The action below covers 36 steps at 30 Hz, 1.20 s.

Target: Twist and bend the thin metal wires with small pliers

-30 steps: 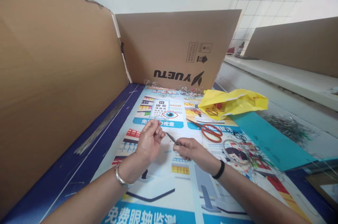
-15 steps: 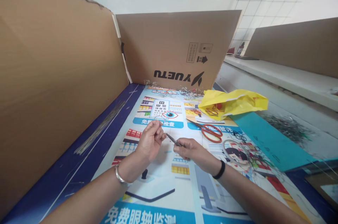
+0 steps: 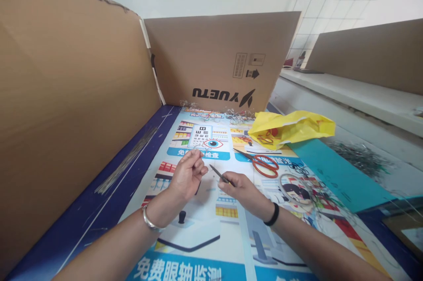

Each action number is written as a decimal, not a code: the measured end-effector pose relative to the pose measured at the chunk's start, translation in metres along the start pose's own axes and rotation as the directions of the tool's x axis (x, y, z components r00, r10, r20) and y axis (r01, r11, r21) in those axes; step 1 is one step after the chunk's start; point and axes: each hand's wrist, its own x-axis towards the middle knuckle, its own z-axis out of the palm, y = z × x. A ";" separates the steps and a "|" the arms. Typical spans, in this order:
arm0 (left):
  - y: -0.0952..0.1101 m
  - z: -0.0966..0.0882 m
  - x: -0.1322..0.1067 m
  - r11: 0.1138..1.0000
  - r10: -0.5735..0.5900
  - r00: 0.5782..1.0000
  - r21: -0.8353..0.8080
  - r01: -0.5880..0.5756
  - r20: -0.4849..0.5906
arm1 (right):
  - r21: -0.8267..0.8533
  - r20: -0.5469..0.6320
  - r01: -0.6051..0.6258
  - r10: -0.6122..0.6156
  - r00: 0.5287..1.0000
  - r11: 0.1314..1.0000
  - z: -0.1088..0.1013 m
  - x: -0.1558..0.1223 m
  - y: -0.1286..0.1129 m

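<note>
Over the middle of the printed sheet, my left hand [image 3: 188, 174] is closed in a pinch, with the fingers curled. A thin wire [image 3: 200, 148] shows faintly at its fingertips; its full length cannot be made out. To the right, my right hand [image 3: 238, 188] is wrapped round a slim, dark, pointed metal tool [image 3: 218, 172], its tip aimed up and left toward the left hand. A small gap separates that tip from the left fingers. Beyond the right hand lie scissors [image 3: 264, 166] with orange-red handles, blades pointing left.
A yellow plastic bag [image 3: 294, 129] lies back right, near a turquoise sheet [image 3: 343, 179] and a heap of wire bits [image 3: 360, 157]. Straight wires [image 3: 127, 159] lie along the left. Cardboard panels [image 3: 218, 51] wall the back and left. A clear round ring [image 3: 295, 190] sits at right.
The pointed tool's tip has drawn slightly away from the left fingers, and the right hand has shifted a little right. The left hand stays almost where it was, still pinched.
</note>
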 end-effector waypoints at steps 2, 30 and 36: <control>0.000 -0.001 0.000 1.000 -0.009 1.000 0.015 0.009 0.012 | -0.007 0.002 -0.005 0.005 1.000 1.000 -0.001 0.000 0.000; 0.011 -0.006 -0.009 0.708 0.249 0.900 0.567 -0.421 0.358 | -0.552 -0.095 0.189 -0.286 0.953 0.812 -0.012 0.000 0.016; 0.008 -0.002 -0.009 0.785 0.218 0.925 0.508 -0.356 0.311 | -0.547 -0.107 0.204 -0.309 0.945 0.812 -0.012 0.000 0.017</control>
